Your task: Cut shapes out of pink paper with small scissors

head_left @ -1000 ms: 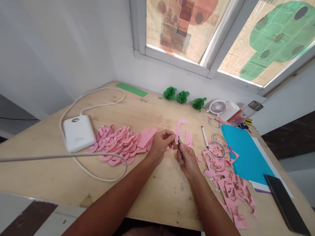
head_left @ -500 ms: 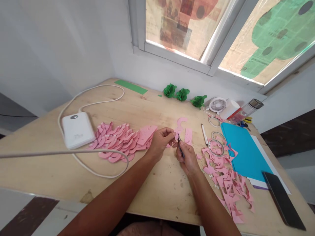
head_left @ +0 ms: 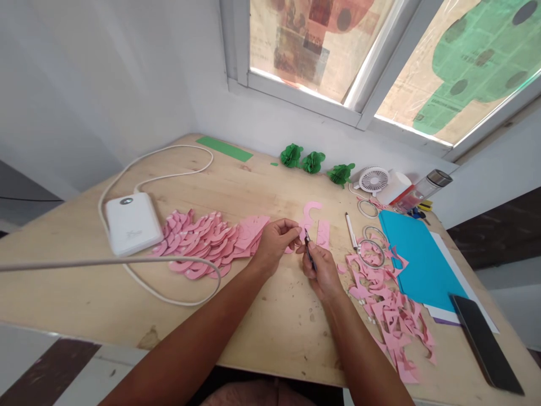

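"Hands?"
"Left hand [head_left: 276, 245] pinching a curvy pink paper piece [head_left: 311, 210] mid-desk, right hand [head_left: 322, 265] gripping a slim dark tool [head_left: 311, 256]!"
"And that clear, silver-capped bottle [head_left: 418, 194]?"
"Near the desk's [head_left: 253, 189] far edge, contents unclear!"

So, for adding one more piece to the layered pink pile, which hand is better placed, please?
Probably the left hand: it is right beside the pink pile, while the right hand is farther away and its fingers hold a dark tool.
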Available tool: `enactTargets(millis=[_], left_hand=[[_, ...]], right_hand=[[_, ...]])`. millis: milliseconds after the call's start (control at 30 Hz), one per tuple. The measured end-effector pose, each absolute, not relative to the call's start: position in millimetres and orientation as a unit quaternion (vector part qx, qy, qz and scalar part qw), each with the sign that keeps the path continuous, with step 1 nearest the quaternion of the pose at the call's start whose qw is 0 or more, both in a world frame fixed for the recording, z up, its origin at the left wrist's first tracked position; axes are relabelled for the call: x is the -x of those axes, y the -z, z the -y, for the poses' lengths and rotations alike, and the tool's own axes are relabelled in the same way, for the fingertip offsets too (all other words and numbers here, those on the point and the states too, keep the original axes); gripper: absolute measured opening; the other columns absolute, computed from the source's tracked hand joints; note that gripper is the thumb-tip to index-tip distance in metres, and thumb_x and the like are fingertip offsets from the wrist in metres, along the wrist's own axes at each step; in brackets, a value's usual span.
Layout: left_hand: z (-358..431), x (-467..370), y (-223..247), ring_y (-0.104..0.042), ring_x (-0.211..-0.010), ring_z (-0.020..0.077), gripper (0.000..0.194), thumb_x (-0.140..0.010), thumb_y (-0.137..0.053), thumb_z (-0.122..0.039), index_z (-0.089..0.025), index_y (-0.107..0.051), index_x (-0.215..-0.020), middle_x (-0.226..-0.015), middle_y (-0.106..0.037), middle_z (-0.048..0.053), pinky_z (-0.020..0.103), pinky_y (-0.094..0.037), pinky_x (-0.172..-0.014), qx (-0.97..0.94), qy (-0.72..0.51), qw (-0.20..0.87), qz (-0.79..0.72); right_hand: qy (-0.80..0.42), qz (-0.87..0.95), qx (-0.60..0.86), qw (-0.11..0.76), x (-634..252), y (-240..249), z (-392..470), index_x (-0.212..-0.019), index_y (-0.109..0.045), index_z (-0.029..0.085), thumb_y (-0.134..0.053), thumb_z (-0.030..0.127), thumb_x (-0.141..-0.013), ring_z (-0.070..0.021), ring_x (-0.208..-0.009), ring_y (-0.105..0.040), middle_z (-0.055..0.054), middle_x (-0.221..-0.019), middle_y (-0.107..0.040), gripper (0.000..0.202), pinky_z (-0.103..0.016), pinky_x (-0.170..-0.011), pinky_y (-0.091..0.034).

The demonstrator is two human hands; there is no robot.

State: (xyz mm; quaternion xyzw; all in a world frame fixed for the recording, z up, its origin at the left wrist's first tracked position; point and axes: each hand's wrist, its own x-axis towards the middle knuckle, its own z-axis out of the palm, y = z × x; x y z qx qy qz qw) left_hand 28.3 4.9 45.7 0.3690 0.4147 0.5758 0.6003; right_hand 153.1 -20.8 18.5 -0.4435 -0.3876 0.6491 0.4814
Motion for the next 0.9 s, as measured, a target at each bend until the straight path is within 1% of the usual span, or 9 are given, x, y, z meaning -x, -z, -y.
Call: enactTargets(millis=[400, 900], left_hand=[[-6.1, -27.4, -45.2, -0.051, -0.046, 0.0099, 0.013, -0.061, -0.066, -0.026, -0.015, -0.059, -0.064, -0.050, -0.057, -0.001, 0.023, -0.038, -0.046, -0.375, -0.573, 0.596, -0.419], [-5.8, -25.6, -46.3, -0.052, -0.046, 0.0104, 0.013, -0.061, -0.066, -0.025, -0.015, -0.060, -0.067, -0.050, -0.059, 0.000, 0.022, -0.039, -0.046, -0.383, -0.571, 0.591, -0.423]], right_hand=[[-0.648, 0.392, 0.445, 0.478, -153.1, -20.1, 21.0, -0.073, -0.063, 0.014, -0.061, 0.053, -0.070, -0.0044, -0.036, -0.019, 0.007, -0.043, -0.036, 0.039, -0.021, -0.036, -0.009], [-0.670, 0.388, 0.416, 0.478, -155.0, -19.5, 21.4, -0.075, -0.064, 0.013, -0.060, 0.047, -0.075, -0.0036, -0.037, -0.021, 0.007, -0.044, -0.035, 0.035, -0.020, -0.036, -0.009]])
